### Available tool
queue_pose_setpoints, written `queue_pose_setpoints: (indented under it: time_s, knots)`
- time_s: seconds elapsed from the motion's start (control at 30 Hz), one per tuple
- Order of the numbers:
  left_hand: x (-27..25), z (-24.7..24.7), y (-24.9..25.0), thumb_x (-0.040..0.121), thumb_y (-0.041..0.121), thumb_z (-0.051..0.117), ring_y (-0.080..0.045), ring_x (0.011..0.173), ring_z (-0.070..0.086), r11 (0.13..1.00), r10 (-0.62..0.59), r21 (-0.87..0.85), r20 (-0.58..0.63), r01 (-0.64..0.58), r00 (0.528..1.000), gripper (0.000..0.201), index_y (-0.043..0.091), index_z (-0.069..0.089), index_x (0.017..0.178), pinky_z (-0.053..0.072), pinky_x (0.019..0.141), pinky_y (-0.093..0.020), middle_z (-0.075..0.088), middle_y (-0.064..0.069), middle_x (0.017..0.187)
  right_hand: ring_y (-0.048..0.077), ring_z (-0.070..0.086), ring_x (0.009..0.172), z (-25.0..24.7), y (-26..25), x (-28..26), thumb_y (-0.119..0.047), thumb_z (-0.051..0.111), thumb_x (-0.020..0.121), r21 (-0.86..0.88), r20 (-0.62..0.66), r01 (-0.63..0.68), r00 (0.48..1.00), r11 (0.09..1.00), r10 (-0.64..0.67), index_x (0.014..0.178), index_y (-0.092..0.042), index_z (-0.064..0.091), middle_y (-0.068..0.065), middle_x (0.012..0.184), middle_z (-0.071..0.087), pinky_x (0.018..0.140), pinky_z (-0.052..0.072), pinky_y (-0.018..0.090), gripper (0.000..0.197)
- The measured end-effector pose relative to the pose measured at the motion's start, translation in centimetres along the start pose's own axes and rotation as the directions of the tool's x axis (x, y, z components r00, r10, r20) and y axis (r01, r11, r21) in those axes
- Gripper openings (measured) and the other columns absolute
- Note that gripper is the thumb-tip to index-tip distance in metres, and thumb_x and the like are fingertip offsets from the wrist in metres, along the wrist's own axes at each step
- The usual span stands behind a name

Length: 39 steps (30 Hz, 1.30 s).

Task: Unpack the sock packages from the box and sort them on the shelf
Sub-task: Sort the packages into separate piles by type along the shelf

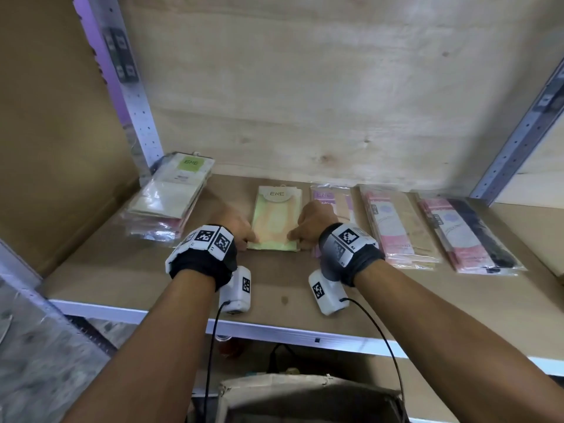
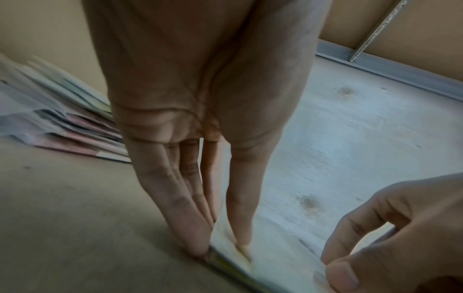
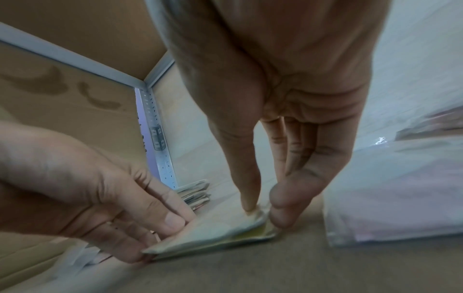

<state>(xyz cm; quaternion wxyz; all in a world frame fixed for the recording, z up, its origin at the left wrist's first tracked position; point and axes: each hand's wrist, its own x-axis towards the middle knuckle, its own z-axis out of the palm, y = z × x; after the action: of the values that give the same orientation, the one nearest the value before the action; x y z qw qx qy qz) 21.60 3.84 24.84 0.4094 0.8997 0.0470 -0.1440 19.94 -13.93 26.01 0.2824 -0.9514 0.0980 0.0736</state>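
Below me sits an open brown cardboard box [image 1: 308, 395]. Both my left hand [image 1: 235, 227] and right hand [image 1: 308, 224] pinch the near corners of a flat yellow-green sock package [image 1: 276, 222] on the wooden shelf [image 1: 396, 303].

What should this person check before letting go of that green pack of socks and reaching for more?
1. Both hands hold the green pack: ok. The left hand pinches its near left corner, the right hand its near right corner.
2. Pack lies flat on the shelf: cannot tell; the near edge looks slightly lifted in the wrist views.
3. Pack clear of the left stack: ok, bare shelf shows between them.
4. Pack clear of the purple pack: cannot tell, the right hand hides the gap.
5. Pack lined up with the row: ok, roughly parallel to the pink packs.
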Motion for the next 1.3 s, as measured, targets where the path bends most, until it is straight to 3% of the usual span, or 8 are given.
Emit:
queue_pose_setpoints:
  time_s: [0.27,0.4,0.57,0.8,0.9,1.07,1.17,1.3]
  knots:
    - [-0.6,-0.9,0.3,0.084,0.018,0.076,-0.034,0.099,0.071,0.999,0.018,0.037,-0.018,-0.017,1.000,0.032,-0.002,0.072,0.109,0.056,0.094,-0.046,0.072,-0.023,0.110,0.026,0.062,0.096,-0.3,-0.5,0.1,-0.028,0.081,0.080,-0.075,-0.008,-0.023,1.000,0.997,0.022,0.092,-0.006,0.057,0.016,0.105,0.059,0.077,0.051,0.033,0.035]
    - [-1.3,-5.2,0.9,0.086,0.027,0.069,-0.029,0.102,0.066,0.991,0.117,0.104,-0.370,-0.084,0.922,0.022,0.017,0.077,0.103,0.051,0.093,-0.032,0.073,-0.008,0.113,0.030,0.062,0.107,-1.1,-3.0,0.4,-0.026,0.067,0.089,-0.091,-0.183,0.135,0.972,0.987,-0.150,0.110,-0.006,0.064,0.012,0.113,0.065,0.078,0.046,0.029,0.029]
    - [-1.2,-11.1,-2.3,0.090,0.027,0.063,-0.038,0.122,0.056,0.995,0.091,0.090,-0.592,-0.046,0.801,0.037,0.014,0.069,0.125,0.043,0.103,-0.038,0.063,-0.015,0.132,0.019,0.066,0.059,0.5,-9.0,1.1,-0.014,0.063,0.092,0.189,0.004,0.248,0.967,0.950,-0.254,0.079,-0.014,0.062,0.010,0.080,0.071,0.055,0.056,0.028,0.014]
    - [-0.9,-13.7,-6.6,0.091,0.029,0.061,-0.035,0.106,0.062,0.989,0.010,0.143,-0.362,0.045,0.932,0.042,0.003,0.062,0.123,0.047,0.086,-0.035,0.065,-0.019,0.122,0.021,0.062,0.059,6.5,-16.0,2.1,-0.011,0.063,0.097,0.620,0.161,0.097,0.956,0.778,-0.247,0.075,-0.011,0.056,0.007,0.073,0.062,0.058,0.061,0.035,0.023]
    - [-1.2,-13.3,-6.8,0.091,0.032,0.061,-0.028,0.095,0.056,0.966,0.055,0.258,-0.320,0.031,0.946,0.037,0.005,0.064,0.117,0.039,0.079,-0.028,0.063,-0.015,0.124,0.012,0.058,0.050,8.2,-17.1,2.7,-0.014,0.069,0.093,0.561,0.084,0.170,0.962,0.810,-0.260,0.067,-0.016,0.054,-0.001,0.060,0.060,0.042,0.052,0.022,0.029]
    - [-1.7,-13.7,-7.1,0.095,0.027,0.058,-0.028,0.108,0.061,0.972,0.056,0.233,-0.323,0.022,0.945,0.031,0.007,0.069,0.117,0.043,0.086,-0.030,0.066,-0.011,0.125,0.021,0.049,0.051,8.4,-15.5,3.4,-0.005,0.075,0.085,0.475,0.173,0.103,0.963,0.874,-0.207,0.068,-0.005,0.058,0.010,0.060,0.056,0.056,0.044,0.032,0.024]
    - [-1.6,-13.8,-7.5,0.096,0.032,0.057,-0.028,0.098,0.067,0.991,0.003,0.128,-0.287,0.035,0.958,0.030,0.006,0.073,0.101,0.049,0.088,-0.030,0.073,-0.011,0.109,0.016,0.044,0.050,7.3,-13.4,2.8,-0.003,0.074,0.085,0.574,0.261,0.001,0.948,0.819,-0.184,0.073,-0.005,0.060,0.009,0.062,0.052,0.050,0.040,0.026,0.019]
    - [-1.6,-13.4,-6.7,0.095,0.047,0.060,-0.036,0.100,0.070,0.966,-0.030,-0.258,-0.227,-0.030,0.973,0.050,-0.001,0.067,0.108,0.056,0.094,-0.045,0.071,-0.020,0.107,0.013,0.044,0.055,4.2,-11.3,0.7,-0.001,0.073,0.084,0.652,0.084,0.149,0.960,0.743,-0.266,0.081,-0.013,0.064,0.001,0.066,0.053,0.046,0.037,0.023,0.015]
